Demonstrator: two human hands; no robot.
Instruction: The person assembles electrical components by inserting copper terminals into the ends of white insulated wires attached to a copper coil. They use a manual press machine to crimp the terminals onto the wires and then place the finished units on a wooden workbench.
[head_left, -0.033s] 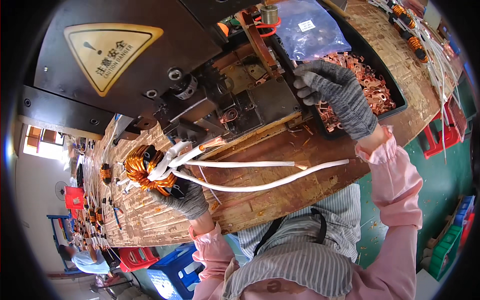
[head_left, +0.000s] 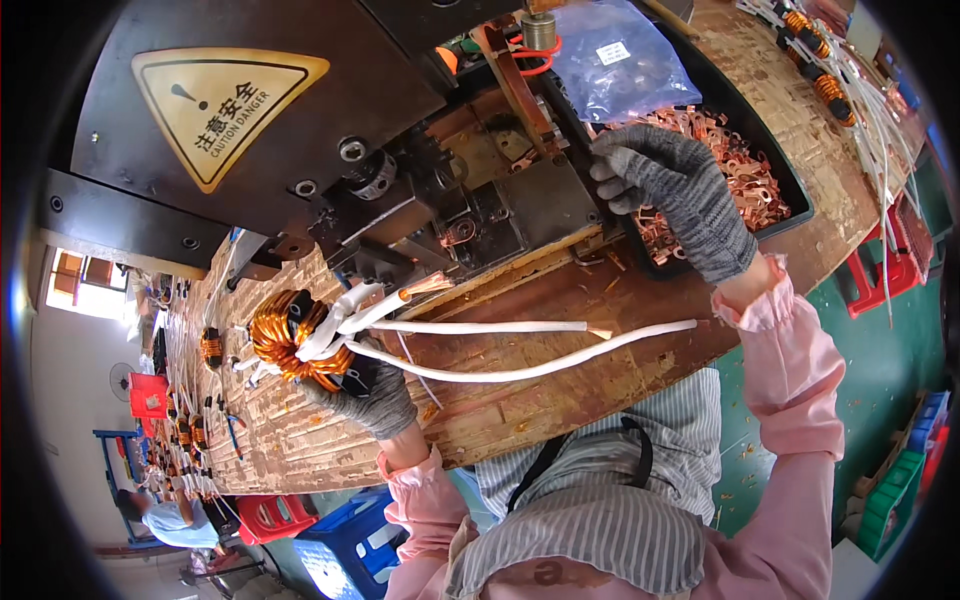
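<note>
My left hand (head_left: 382,402), in a grey knit glove, is closed around a copper-wound toroidal coil (head_left: 278,332) from below, its fingers partly hidden. White-sleeved leads (head_left: 480,377) run rightward from the coil, some with bare copper ends. One thick lead with a frayed copper end (head_left: 428,285) points at the dark press machine (head_left: 400,215). My right hand (head_left: 675,195), gloved alike, hovers over the left side of a black tray (head_left: 797,190) heaped with copper lugs (head_left: 755,185). Its fingers are bent together; anything between the fingertips is too small to make out.
A clear bluish plastic bag (head_left: 625,65) lies over the tray's far part. The machine, bearing a yellow warning triangle (head_left: 230,110), fills the upper left. More coils (head_left: 830,95) with white leads lie on the worn wooden bench (head_left: 330,440). Another person (head_left: 180,520) sits far left.
</note>
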